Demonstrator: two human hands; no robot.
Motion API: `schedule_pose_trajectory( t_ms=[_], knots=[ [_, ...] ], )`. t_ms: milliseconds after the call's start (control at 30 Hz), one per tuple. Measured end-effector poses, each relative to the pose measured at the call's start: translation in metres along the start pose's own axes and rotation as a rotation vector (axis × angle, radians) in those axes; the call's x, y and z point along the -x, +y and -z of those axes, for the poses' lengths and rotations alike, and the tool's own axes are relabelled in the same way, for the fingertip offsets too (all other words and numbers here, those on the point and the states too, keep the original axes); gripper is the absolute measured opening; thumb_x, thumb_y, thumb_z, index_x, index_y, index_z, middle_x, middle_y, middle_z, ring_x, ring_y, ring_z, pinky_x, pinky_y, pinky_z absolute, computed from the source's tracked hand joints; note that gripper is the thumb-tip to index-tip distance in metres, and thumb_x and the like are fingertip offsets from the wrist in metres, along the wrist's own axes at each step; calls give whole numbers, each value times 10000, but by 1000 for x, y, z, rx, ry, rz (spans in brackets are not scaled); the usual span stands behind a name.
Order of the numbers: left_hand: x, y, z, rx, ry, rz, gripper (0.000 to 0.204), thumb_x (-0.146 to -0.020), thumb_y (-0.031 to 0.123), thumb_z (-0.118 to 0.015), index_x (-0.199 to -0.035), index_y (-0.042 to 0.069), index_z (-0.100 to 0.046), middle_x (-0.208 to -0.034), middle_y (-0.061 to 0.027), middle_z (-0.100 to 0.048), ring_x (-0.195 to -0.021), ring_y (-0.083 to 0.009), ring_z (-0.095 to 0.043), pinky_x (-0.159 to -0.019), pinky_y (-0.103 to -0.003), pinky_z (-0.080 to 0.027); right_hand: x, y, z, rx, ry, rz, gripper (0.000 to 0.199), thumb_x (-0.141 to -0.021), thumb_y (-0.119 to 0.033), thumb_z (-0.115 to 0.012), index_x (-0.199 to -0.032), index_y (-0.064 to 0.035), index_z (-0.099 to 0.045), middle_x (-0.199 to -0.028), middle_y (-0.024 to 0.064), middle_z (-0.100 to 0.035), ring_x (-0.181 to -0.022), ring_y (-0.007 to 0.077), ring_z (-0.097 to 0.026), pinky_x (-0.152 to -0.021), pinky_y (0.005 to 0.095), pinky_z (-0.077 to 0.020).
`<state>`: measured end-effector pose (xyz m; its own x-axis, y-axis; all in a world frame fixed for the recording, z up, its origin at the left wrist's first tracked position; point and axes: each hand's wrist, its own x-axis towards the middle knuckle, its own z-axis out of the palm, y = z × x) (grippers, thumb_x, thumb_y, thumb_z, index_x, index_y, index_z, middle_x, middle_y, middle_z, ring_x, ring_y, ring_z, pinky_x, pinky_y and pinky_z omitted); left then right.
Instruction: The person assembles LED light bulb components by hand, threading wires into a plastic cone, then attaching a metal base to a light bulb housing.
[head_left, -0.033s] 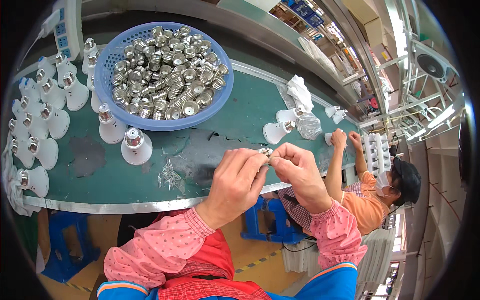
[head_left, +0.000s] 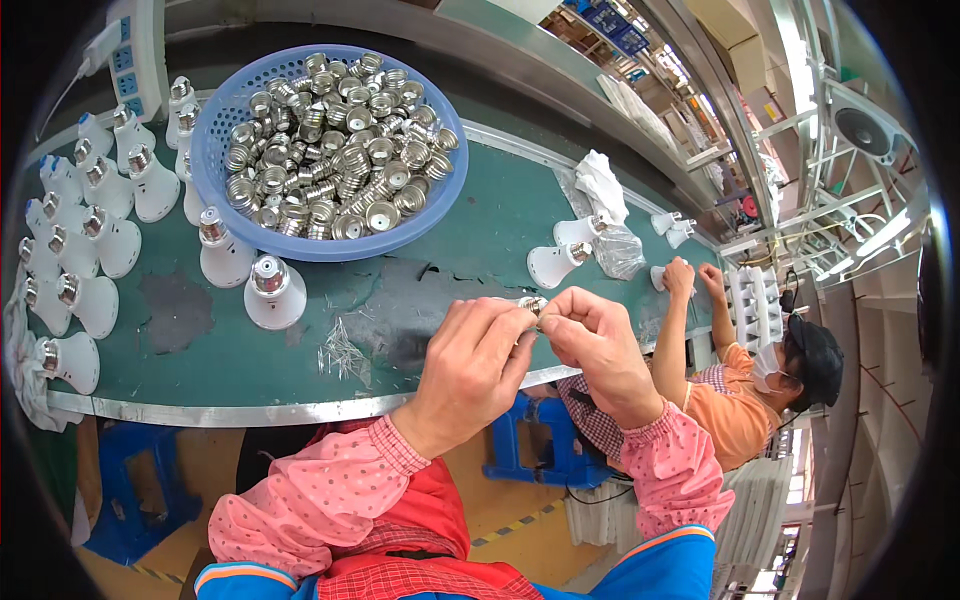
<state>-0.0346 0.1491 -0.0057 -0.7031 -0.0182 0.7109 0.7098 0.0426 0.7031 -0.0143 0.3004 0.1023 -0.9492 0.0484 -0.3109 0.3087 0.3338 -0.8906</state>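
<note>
Threaded metal lamp cap (head_left: 533, 304), silver, sits up at the fingertips above the near edge of the green workbench (head_left: 490, 210); on my remote feed it's mostly covered by fingers. Left hand (head_left: 465, 365): thumb and forefinger closed on the cap from its left. Right hand (head_left: 605, 350): thumb and forefinger bunched at the cap's right side (I can't tell whether they grip it or some small part against it). Hands close together, tips nearly meeting; both wrists in pink dotted sleeves (head_left: 310, 490).

Beyond them, left of centre, I get a round blue perforated basket (head_left: 345, 248) heaped with loose lamp caps (head_left: 345, 150). Two white capped bulbs stand just in front of its rim: the nearer bulb (head_left: 275, 305) and one farther left (head_left: 226, 260). A cluster of white bulbs (head_left: 97, 305) fills the bench's left end. Small pile of thin pale pins or wires (too fine to tell) (head_left: 345, 352) lies left of the left hand.

Right of the basket: a tilted white bulb (head_left: 552, 265), another just behind it, and a crumpled clear plastic bag (head_left: 619, 254) beside them. Farther right, a masked co-worker (head_left: 735, 400) in orange has both hands over the bench. Blue stool (head_left: 503, 440) under the bench edge.
</note>
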Motion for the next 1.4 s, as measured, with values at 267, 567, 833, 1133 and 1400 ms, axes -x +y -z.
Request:
schedule_pose_trajectory(
  t_ms=[267,567,833,1133,1400],
  knots=[
    [3,9,9,52,-4,93,257,-798,-76,-752,-1019,24,-666,-969,-122,-669,-803,-260,-688,-673,-345,-561,7,5,-15,0,18,82,117,-990,-113,-651,-971,1,-636,-871,-47,-597,-772,15,-486,-643,199,-388],
    [8,12,18,71,6,164,229,-787,-101,-730,-956,27,-642,-882,-98,-645,-731,-198,-669,-630,-303,-546,13,15,-34,-42,71,177,89,-989,-76,-646,-988,10,-627,-880,-34,-611,-778,12,-521,-662,196,-433],
    [6,17,32,475,-121,568,145,-878,-71,-690,-980,-3,-614,-889,-10,-627,-783,-65,-604,-687,-222,-515,18,17,-38,74,70,293,57,-975,-38,-651,-973,12,-623,-864,-18,-626,-751,21,-552,-641,202,-463],
    [5,10,49,607,-318,717,93,-941,-31,-651,-1019,-17,-601,-947,8,-604,-846,-52,-583,-746,-231,-519,12,9,-31,455,-16,520,71,-900,6,-684,-922,0,-618,-779,30,-598,-616,63,-537,-535,252,-432],
    [2,15,55,774,-304,831,76,-944,17,-661,-988,-11,-606,-901,9,-617,-782,-39,-588,-705,-229,-518,13,6,-37,527,-15,635,114,-817,34,-676,-887,-11,-599,-767,43,-573,-601,120,-580,-522,278,-450]
  ],
)
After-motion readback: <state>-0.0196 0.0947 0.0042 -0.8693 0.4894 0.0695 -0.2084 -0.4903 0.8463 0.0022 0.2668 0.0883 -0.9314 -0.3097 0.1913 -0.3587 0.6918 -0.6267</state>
